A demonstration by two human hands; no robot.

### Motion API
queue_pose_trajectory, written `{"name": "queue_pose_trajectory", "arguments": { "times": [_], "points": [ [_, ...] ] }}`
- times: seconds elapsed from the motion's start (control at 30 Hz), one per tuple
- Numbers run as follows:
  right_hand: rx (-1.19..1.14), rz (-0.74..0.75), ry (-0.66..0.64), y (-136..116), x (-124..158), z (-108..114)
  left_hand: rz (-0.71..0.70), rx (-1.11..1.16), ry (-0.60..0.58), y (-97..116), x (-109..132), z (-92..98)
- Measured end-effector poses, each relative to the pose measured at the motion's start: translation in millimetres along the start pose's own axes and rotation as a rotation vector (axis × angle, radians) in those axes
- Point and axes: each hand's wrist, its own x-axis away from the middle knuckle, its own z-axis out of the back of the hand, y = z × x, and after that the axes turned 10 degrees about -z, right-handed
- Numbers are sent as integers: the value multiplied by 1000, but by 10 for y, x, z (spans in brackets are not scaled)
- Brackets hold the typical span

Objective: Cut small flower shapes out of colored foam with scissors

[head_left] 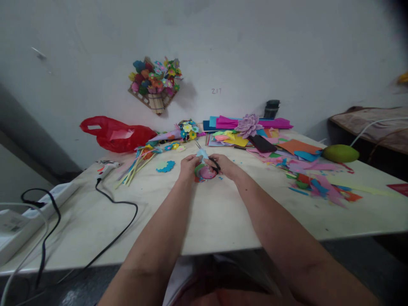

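Near the middle of the table, my left hand [189, 166] pinches a small light-blue paper piece [201, 154]. In my right hand [223, 165] is a pair of scissors [216, 165]; the dark handles show at my fingers and the thin blades point up and away past the paper. Both hands are close together, above a round pinkish container [207, 171] with coloured scraps around it. Left of my hands lie blue scalloped paper cutouts [166, 166]. My fingers partly hide the paper and the scissors.
A glue gun [107, 169] with a black cord lies at the left, near a power strip [51, 208]. Behind are a red plastic bag [119, 135] and paper flowers [188, 129]. Paper scraps [318, 182], a dark phone-like object [262, 143] and a green mango-like fruit [341, 153] are at right.
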Motion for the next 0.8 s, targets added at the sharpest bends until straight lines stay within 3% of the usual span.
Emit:
{"name": "queue_pose_trajectory", "arguments": {
  "times": [0.8],
  "points": [
    [29, 34, 19, 50, -63, 15, 120, 67, -49, 85, -16, 87]
  ]
}}
